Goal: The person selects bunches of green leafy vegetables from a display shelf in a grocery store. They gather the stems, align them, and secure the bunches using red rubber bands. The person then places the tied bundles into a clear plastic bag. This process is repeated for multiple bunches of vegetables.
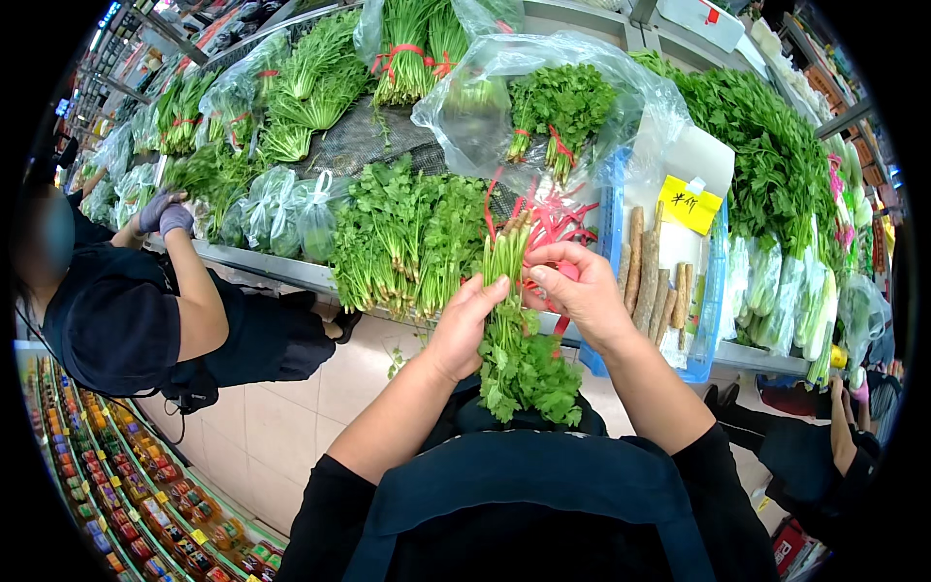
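My left hand (pixel 465 324) is closed around the stems of a bunch of leafy herbs (pixel 527 364), leaves hanging toward me and stem ends pointing away. At the right of the stems, my right hand (pixel 582 291) pinches a red ribbon (pixel 562 320) between thumb and fingers. More loose red ribbons (pixel 556 218) lie in a tangle just beyond. Loose cilantro-like bunches (pixel 407 233) rest on the counter left of my hands. Behind the ribbons, an open clear plastic bag (pixel 473 124) surrounds bunches tied in red (pixel 574 102).
A blue plastic basket (pixel 709 342) holding brown roots (pixel 646 284) and a yellow handwritten sign (pixel 687 204) stands right. Celery-like greens (pixel 756 145) lie beyond it. At left, a person in gloves (pixel 164 211) handles greens. The counter's metal edge (pixel 269 269) runs before me; shelves (pixel 131 480) stand lower left.
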The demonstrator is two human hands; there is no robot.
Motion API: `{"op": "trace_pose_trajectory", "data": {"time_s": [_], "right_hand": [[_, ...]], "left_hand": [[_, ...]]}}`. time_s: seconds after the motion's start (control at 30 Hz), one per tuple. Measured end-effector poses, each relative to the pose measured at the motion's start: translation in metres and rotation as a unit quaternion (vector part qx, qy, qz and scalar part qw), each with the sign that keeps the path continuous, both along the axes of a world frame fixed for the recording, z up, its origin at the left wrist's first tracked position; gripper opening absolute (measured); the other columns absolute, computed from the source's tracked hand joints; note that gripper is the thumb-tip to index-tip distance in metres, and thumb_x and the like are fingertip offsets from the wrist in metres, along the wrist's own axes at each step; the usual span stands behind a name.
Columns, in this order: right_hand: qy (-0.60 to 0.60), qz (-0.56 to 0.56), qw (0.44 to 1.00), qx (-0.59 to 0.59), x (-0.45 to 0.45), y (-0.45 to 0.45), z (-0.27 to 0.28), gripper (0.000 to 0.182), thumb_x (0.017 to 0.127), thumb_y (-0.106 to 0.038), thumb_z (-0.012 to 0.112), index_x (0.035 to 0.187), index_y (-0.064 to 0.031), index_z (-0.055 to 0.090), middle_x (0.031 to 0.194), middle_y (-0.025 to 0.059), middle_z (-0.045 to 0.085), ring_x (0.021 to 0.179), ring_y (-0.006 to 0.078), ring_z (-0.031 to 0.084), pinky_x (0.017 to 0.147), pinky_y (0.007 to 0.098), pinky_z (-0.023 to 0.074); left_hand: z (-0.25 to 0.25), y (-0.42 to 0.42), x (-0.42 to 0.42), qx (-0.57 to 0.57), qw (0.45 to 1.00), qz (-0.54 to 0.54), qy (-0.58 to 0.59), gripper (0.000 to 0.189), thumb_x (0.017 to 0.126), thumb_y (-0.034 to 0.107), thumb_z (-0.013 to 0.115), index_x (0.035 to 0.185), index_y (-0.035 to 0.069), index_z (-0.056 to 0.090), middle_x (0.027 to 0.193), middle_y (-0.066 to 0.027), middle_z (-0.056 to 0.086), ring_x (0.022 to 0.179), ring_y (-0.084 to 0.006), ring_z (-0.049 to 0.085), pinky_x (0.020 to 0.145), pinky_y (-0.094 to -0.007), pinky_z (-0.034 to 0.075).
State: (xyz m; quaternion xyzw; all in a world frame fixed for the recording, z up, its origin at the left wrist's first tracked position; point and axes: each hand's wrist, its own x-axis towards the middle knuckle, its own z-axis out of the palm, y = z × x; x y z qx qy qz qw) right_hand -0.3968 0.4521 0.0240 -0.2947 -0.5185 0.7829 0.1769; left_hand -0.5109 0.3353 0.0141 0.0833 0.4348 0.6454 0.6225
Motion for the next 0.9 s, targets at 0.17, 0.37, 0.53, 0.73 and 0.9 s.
{"op": "trace_pose_trajectory", "data": {"time_s": [0.17,0.37,0.53,0.73,0.9], "right_hand": [[0.023,-0.021,0.999,-0.009,-0.003,0.000,-0.012,0.013,0.083,-0.007,0.061,0.092,0.0000,0.055,0.077,0.0026,0.059,0.063,0.0070,0.055,0.056,0.0217,0.0461],[-0.006,-0.009,0.999,0.033,-0.004,0.004,-0.014,0.011,0.083,-0.006,0.059,0.091,0.0005,0.054,0.075,0.0032,0.058,0.060,0.0078,0.054,0.053,0.0221,0.0455],[-0.011,-0.033,0.996,0.084,0.000,0.011,-0.012,0.012,0.082,-0.006,0.060,0.092,-0.0004,0.055,0.076,0.0023,0.058,0.065,0.0072,0.055,0.059,0.0205,0.0453],[-0.008,-0.034,0.999,0.029,0.008,0.014,-0.001,0.008,0.080,-0.004,0.060,0.087,-0.0009,0.058,0.079,0.0006,0.059,0.073,0.0064,0.053,0.064,0.0213,0.0444],[-0.080,-0.035,0.976,0.199,0.019,0.021,-0.007,0.006,0.078,-0.003,0.059,0.083,-0.0015,0.059,0.079,0.0021,0.061,0.071,0.0085,0.055,0.065,0.0232,0.0450]], "left_hand": [[0.001,0.003,0.000,0.019,1.000,-0.005,-0.017,0.030,0.090,0.022,0.048,0.112,0.002,0.050,0.098,-0.0096,0.059,0.087,-0.0175,0.059,0.076,-0.0319,0.050],[-0.015,0.002,-0.004,0.017,0.999,-0.010,-0.032,0.035,0.092,0.023,0.040,0.118,0.000,0.046,0.106,-0.0142,0.058,0.093,-0.0240,0.060,0.080,-0.0376,0.050],[-0.011,0.002,-0.004,0.037,0.999,-0.009,-0.003,0.033,0.091,0.019,0.044,0.117,0.000,0.047,0.104,-0.0146,0.059,0.094,-0.0252,0.060,0.081,-0.0379,0.049],[-0.013,0.004,-0.001,0.020,0.997,0.012,0.078,0.027,0.087,0.016,0.053,0.109,0.001,0.054,0.097,-0.0086,0.062,0.085,-0.0164,0.059,0.076,-0.0310,0.048],[-0.013,0.002,0.000,-0.017,0.979,0.030,0.201,0.023,0.086,0.016,0.058,0.105,0.003,0.057,0.090,-0.0012,0.061,0.074,-0.0088,0.055,0.068,-0.0236,0.045]]}}
